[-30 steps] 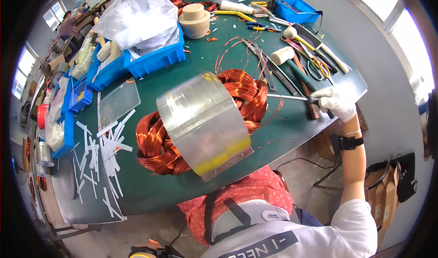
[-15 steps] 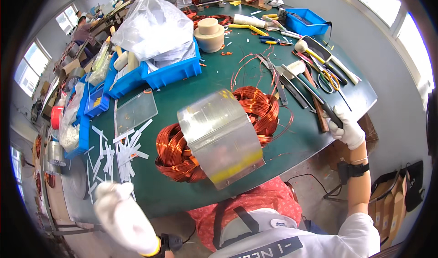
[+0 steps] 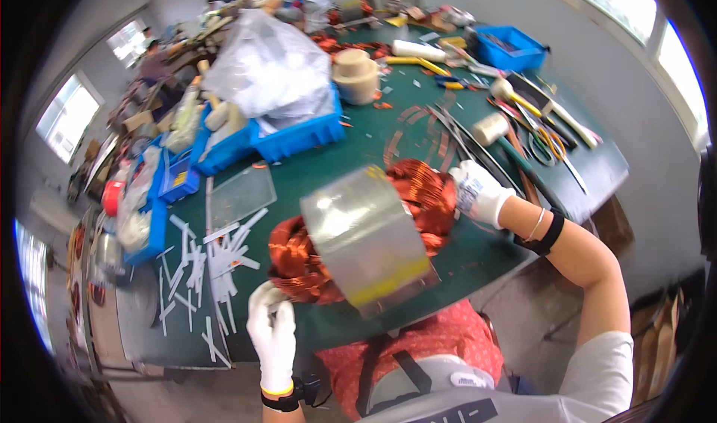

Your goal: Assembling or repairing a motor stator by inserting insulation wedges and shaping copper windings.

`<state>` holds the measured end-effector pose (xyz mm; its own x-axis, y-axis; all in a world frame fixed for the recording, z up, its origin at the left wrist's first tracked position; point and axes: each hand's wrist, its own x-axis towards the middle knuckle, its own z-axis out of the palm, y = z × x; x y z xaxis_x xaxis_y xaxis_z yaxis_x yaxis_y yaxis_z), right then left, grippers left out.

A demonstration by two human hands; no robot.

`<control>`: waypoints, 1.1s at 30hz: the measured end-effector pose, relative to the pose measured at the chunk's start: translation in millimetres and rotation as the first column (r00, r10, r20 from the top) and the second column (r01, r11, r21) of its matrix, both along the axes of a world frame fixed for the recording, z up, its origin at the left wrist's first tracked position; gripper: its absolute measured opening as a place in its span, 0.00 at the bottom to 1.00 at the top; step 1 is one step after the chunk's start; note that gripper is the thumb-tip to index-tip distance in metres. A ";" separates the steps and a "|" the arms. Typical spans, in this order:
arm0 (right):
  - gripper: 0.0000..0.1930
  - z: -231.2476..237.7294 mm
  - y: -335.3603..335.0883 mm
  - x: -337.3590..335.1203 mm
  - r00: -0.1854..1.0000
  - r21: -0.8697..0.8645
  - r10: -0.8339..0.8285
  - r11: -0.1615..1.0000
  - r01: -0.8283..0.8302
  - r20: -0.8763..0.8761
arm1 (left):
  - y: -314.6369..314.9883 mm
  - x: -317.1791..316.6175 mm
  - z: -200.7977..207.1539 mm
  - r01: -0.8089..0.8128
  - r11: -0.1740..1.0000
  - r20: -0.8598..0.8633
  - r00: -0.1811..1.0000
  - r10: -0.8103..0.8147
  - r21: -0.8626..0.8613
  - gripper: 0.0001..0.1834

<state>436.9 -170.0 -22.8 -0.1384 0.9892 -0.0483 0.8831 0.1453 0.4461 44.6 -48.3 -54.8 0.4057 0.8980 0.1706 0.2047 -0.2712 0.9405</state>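
The green counter (image 3: 366, 143) carries a metal cylinder (image 3: 366, 229) near its front edge, with copper coils (image 3: 295, 262) bulging from both ends. To the left, white strips (image 3: 224, 262) lie scattered across one another, just beside a clear flat sheet (image 3: 245, 195). Behind these stand blue bins (image 3: 299, 137) and a cream stepped block (image 3: 355, 83). On the right, a green-handled mallet (image 3: 490, 129) lies near scissors (image 3: 573, 171); farther back sits a blue tray (image 3: 515, 58). Behind the coils, blurred, lie loops of what is probably copper wire (image 3: 391, 145)
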 end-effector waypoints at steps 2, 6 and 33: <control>0.05 -22.9 14.3 25.3 0.994 -0.030 -0.086 0.996 0.084 -0.069 | -2.0 4.2 2.4 0.030 0.999 -0.006 1.000 -0.030 -0.032 0.15; 0.02 -25.2 29.7 58.0 0.976 0.098 -0.090 0.989 0.111 -0.199 | 0.4 0.6 6.1 0.066 0.990 0.005 0.998 -0.068 0.128 0.12; 0.36 108.1 42.9 -96.0 0.678 0.300 0.331 0.939 -0.168 -0.656 | 96.6 -32.9 16.2 0.403 0.772 -0.264 0.914 -0.308 0.492 0.18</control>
<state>340.9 -127.1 85.2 -0.2947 0.8875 0.3543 0.8935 0.3874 -0.2270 11.7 48.3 -38.6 0.7412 0.4734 0.4759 0.1272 -0.7952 0.5929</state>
